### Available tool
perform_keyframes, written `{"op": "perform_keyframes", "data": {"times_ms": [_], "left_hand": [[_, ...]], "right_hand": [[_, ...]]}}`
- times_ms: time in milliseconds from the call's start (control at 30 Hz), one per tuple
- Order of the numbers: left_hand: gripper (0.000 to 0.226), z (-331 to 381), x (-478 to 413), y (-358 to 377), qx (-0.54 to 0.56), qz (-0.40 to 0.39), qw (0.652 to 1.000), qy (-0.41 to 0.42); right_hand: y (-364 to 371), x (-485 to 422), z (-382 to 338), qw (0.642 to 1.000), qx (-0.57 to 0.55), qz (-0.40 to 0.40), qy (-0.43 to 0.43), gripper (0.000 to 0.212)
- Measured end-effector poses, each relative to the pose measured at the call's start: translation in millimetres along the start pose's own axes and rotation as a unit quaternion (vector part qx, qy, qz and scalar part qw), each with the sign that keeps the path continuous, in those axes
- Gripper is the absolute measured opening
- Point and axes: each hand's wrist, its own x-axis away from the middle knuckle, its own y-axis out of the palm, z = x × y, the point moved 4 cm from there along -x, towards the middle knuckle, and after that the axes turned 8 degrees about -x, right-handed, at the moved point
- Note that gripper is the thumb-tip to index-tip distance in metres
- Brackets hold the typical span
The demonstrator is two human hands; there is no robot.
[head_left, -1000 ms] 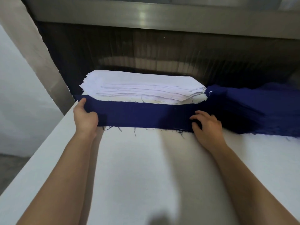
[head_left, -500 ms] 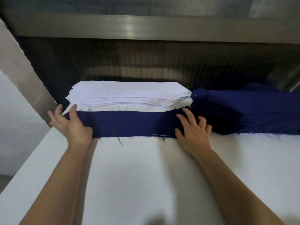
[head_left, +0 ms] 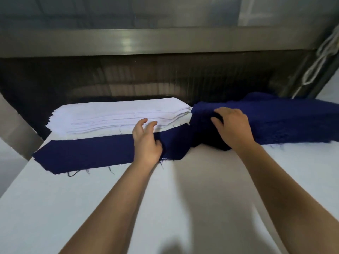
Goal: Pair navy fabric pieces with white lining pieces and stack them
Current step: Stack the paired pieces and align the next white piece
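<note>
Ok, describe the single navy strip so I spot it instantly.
On the white table, find the white stack at back left. The navy strip lies flat in front of it, beneath the left hand. Unlike the thick navy pile beside it, it's one thin layer.

A navy fabric strip, plain with frayed edges, before a white lining stack; a navy pile; white tabletop; possibly grey metal rail.

Dim overhead light; glare on the metal beam, soft shadows, edges perhaps slightly warped.
</note>
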Motion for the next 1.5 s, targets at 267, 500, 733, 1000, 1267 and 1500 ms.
{"op": "perform_keyframes", "data": {"times_ms": [267, 500, 733, 1000, 1267, 1500], "left_hand": [[0.046, 90.5, -16.4, 20.8, 0.042, -0.024, 0.989, 0.137], [0.057, 109.8, -18.7, 40.9, 0.000, -0.093, 0.990, 0.103], [0.059, 114.3, -14.7, 43.9, -0.038, -0.081, 0.995, 0.048], [0.067, 143.9, 4.6, 47.2, -0.122, -0.063, 0.952, 0.272], [0.065, 160.8, -19.8, 46.4, -0.143, -0.066, 0.943, 0.292], [0.046, 175.2, -32.4, 50.0, -0.138, -0.063, 0.968, 0.201]], "right_hand": [[-25.3, -18.0, 26.7, 0.989, -0.142, -0.019, 0.022, 0.021], [-23.1, -23.5, 39.0, 0.959, -0.259, 0.045, 0.103, 0.023], [-19.1, -23.3, 49.9, 0.932, -0.345, 0.036, 0.109, 0.014], [-18.7, -18.8, 45.9, 0.921, -0.367, 0.043, 0.123, 0.016], [-17.0, -20.6, 49.9, 0.903, -0.408, 0.028, 0.135, 0.023], [-23.5, -16.5, 43.5, 0.913, -0.371, 0.112, 0.125, 0.003]]}}
